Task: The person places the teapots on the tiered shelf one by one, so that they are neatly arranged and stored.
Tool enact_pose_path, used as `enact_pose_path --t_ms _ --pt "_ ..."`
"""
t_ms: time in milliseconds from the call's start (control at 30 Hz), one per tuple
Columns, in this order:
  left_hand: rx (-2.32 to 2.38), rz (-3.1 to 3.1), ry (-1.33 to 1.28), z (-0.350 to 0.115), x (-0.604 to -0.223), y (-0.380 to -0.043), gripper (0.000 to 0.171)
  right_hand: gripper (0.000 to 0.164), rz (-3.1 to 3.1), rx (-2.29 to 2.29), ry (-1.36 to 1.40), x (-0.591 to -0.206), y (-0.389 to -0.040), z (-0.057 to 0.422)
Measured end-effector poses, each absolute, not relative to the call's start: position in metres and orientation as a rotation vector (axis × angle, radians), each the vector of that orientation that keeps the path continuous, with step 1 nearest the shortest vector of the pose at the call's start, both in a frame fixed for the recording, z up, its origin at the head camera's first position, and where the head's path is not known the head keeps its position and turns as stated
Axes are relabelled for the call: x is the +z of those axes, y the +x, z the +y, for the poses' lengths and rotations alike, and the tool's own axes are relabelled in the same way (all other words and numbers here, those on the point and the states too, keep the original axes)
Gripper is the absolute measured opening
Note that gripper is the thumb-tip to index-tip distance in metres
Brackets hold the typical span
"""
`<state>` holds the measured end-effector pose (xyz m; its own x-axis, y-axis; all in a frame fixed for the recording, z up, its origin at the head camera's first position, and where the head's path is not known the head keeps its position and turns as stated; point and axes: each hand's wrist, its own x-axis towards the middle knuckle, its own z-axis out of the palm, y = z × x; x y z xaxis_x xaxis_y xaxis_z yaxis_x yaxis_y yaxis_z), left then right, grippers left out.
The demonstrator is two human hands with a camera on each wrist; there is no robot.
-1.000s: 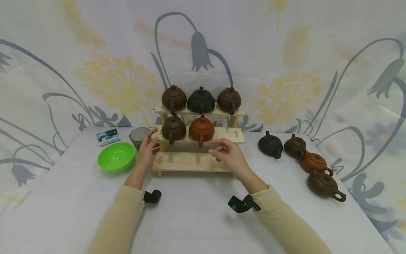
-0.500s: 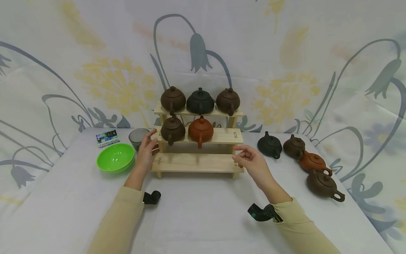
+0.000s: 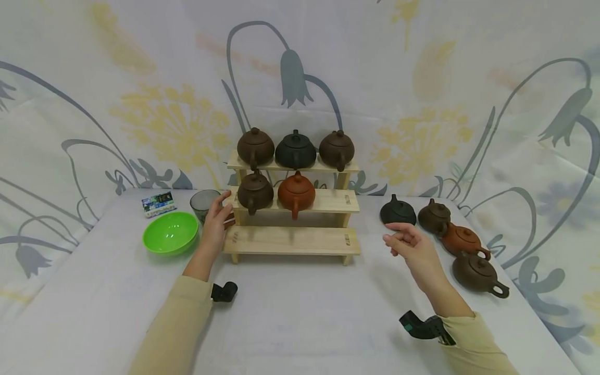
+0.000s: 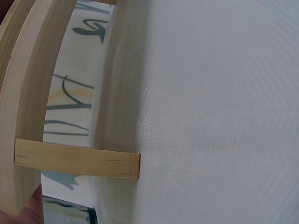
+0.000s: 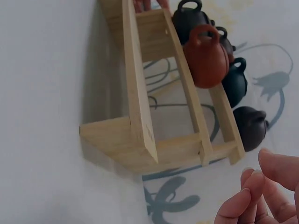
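Right hand (image 3: 416, 255): released, fingers loosely curled. Left hand (image 3: 213, 226) touches the wooden rack (image 3: 290, 240) (grip or mere rest, I cannot tell from here). Just beyond the right hand, black teapot (image 3: 397, 211) sits on the desk (image 3: 281, 312); my judgement: clasp its body, keeping the lid (image 3: 395, 201) seated.

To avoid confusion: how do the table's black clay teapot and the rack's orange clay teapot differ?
The black teapot sits on the table, the orange teapot on the middle wooden shelf. The right hand partly hides the black one; the orange one shows unobstructed. Both are lidded.
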<state>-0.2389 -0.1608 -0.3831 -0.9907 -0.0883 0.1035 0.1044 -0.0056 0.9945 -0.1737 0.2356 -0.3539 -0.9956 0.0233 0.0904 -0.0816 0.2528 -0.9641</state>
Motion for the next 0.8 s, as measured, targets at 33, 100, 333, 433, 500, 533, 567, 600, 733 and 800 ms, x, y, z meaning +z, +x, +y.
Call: enact_pose_path --t_ms 33,100,333,433,500,533,567,600,733,800 --pt "-2.135 -2.112 -0.020 -0.161 -0.383 -0.239 0.044 0.024 -2.404 1.870 0.051 -0.354 -0.172 0.240" --pt "-2.133 -2.113 -0.020 -0.161 -0.383 -0.239 0.044 0.019 -2.378 1.869 0.047 -0.355 -0.170 0.249" --pt "-2.123 -2.120 -0.012 -0.161 -0.383 -0.240 0.045 0.020 -2.341 1.841 -0.018 -0.354 -0.160 0.275" --pt "-2.123 -2.121 -0.011 -0.161 -0.383 -0.239 0.045 0.020 -2.350 1.813 -0.055 -0.355 -0.158 0.286" --pt "-2.123 -2.122 -0.010 -0.161 -0.383 -0.239 0.045 0.022 -2.344 1.803 -0.072 -0.360 -0.158 0.297" --pt "-2.130 -2.116 -0.009 -0.161 -0.383 -0.239 0.045 0.025 -2.362 1.778 -0.089 -0.363 -0.158 0.303" --pt "-2.133 -2.115 -0.007 -0.161 -0.383 -0.239 0.045 0.028 -2.376 1.757 -0.100 -0.368 -0.159 0.311" --pt "-2.136 -2.115 -0.010 -0.161 -0.383 -0.239 0.045 0.031 -2.386 1.743 -0.105 -0.374 -0.161 0.320" --pt "-2.140 -2.112 -0.017 -0.161 -0.384 -0.241 0.045 0.044 -2.390 1.694 -0.159 -0.409 -0.170 0.362" --pt "-2.138 -2.113 -0.019 -0.162 -0.385 -0.241 0.045 0.045 -2.342 1.719 -0.173 -0.426 -0.173 0.380"
